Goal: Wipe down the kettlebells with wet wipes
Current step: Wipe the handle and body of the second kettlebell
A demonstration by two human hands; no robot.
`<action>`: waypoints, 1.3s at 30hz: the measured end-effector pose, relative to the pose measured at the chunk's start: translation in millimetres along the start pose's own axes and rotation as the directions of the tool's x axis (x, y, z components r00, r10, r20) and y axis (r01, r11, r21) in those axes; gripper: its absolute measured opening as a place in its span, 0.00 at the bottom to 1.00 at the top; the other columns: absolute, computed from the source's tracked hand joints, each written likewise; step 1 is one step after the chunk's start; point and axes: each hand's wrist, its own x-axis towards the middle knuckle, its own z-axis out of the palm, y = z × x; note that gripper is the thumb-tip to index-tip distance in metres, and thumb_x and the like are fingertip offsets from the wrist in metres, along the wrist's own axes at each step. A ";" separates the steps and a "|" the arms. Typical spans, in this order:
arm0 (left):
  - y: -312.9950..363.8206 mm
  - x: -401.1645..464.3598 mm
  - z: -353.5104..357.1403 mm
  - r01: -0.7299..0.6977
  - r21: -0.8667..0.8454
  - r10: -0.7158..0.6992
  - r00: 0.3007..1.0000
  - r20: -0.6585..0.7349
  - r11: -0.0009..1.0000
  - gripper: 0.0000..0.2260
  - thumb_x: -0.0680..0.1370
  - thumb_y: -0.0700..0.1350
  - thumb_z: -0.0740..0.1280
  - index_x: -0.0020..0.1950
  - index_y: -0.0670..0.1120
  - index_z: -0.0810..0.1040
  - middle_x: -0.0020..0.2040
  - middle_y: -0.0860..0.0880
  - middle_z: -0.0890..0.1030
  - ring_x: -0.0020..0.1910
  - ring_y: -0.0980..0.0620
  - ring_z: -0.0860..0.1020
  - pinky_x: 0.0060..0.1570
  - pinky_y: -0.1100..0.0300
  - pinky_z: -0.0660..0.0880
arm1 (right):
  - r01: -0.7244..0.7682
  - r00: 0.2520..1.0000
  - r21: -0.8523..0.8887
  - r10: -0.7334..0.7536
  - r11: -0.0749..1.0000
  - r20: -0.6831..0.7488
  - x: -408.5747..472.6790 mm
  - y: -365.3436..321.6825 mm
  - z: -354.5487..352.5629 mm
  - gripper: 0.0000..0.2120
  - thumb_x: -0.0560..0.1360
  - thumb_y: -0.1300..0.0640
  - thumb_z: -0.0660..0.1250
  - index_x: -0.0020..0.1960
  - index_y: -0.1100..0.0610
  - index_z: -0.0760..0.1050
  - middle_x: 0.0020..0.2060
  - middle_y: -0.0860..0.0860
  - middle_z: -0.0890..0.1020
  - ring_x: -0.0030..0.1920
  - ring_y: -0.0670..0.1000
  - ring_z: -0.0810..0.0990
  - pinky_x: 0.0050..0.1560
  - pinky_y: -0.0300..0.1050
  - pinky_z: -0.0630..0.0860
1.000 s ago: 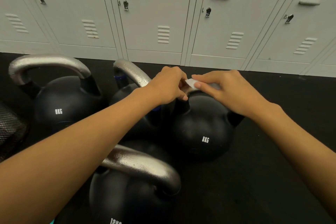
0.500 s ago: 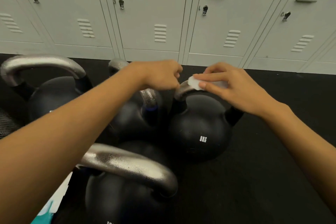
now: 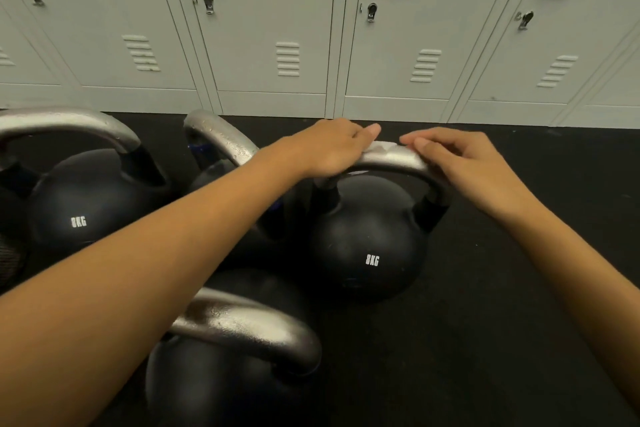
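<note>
Several black kettlebells with silver handles stand on the floor. The right 8KG kettlebell (image 3: 370, 246) has a white wet wipe (image 3: 381, 148) draped on top of its handle (image 3: 401, 160). My left hand (image 3: 329, 149) curls over the left part of that handle and holds the wipe's left end against it. My right hand (image 3: 464, 163) hovers over the handle's right part with relaxed fingers, its fingertips at the wipe's right edge. Another 8KG kettlebell (image 3: 83, 204) stands at the left, one (image 3: 214, 139) behind my left forearm, and one (image 3: 225, 381) nearest me.
A row of grey lockers (image 3: 277, 28) lines the back wall. Black rubber floor (image 3: 502, 322) spreads to the right of the kettlebells. A dark mesh object (image 3: 8, 253) shows at the left edge.
The wipe has passed from my right hand's pinch to my left hand on the handle. My right hand has let go and opened. The view has shifted slightly left.
</note>
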 end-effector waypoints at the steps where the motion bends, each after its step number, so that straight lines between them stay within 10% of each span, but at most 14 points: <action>1: -3.9 1.8 -1.0 0.033 -0.004 -0.033 0.999 0.007 0.999 0.22 0.84 0.56 0.48 0.39 0.44 0.71 0.40 0.48 0.74 0.40 0.52 0.72 0.47 0.56 0.65 | 0.001 1.000 -0.011 -0.001 1.000 0.016 -1.8 2.1 1.5 0.11 0.82 0.52 0.61 0.56 0.46 0.82 0.51 0.40 0.84 0.55 0.39 0.80 0.62 0.43 0.74; 15: -21.1 3.0 11.5 0.283 -0.453 -0.291 0.955 0.055 0.845 0.14 0.81 0.53 0.55 0.46 0.44 0.72 0.41 0.43 0.72 0.37 0.49 0.71 0.40 0.58 0.68 | -0.007 0.999 0.033 0.006 0.999 0.042 -2.6 5.1 6.3 0.13 0.83 0.51 0.57 0.54 0.43 0.81 0.50 0.40 0.83 0.53 0.41 0.79 0.56 0.40 0.72; 18: -24.5 -1.0 13.3 0.365 -0.577 -0.364 0.923 0.123 0.730 0.14 0.81 0.47 0.55 0.57 0.41 0.73 0.44 0.42 0.75 0.43 0.47 0.74 0.52 0.55 0.74 | -0.010 0.999 0.032 0.009 0.999 0.034 -2.7 5.8 6.5 0.13 0.83 0.50 0.57 0.54 0.44 0.81 0.49 0.41 0.83 0.53 0.41 0.79 0.56 0.40 0.72; 24: -9.7 2.4 8.8 0.322 -0.490 -0.369 0.930 0.000 0.810 0.11 0.78 0.49 0.58 0.42 0.43 0.70 0.36 0.44 0.70 0.35 0.46 0.70 0.43 0.54 0.67 | -0.027 0.999 0.043 0.026 0.999 0.031 -3.3 4.5 8.5 0.13 0.83 0.49 0.56 0.54 0.44 0.81 0.49 0.41 0.82 0.53 0.41 0.78 0.54 0.40 0.71; 31: -21.9 -5.1 16.9 0.438 -0.614 -0.472 0.873 0.118 0.657 0.16 0.80 0.44 0.53 0.65 0.39 0.67 0.52 0.34 0.77 0.37 0.41 0.80 0.52 0.50 0.79 | -0.031 0.999 0.036 0.030 0.999 0.029 -4.8 2.2 10.4 0.14 0.84 0.50 0.56 0.54 0.45 0.80 0.49 0.40 0.82 0.51 0.39 0.77 0.50 0.33 0.69; 39: -12.2 2.5 11.1 0.305 -0.530 -0.387 0.921 -0.048 0.791 0.13 0.78 0.48 0.61 0.53 0.39 0.75 0.45 0.44 0.76 0.44 0.45 0.76 0.47 0.55 0.74 | -0.027 1.000 0.034 0.026 0.999 0.017 -4.0 4.7 13.4 0.14 0.84 0.50 0.55 0.55 0.46 0.80 0.49 0.42 0.81 0.50 0.39 0.77 0.46 0.23 0.68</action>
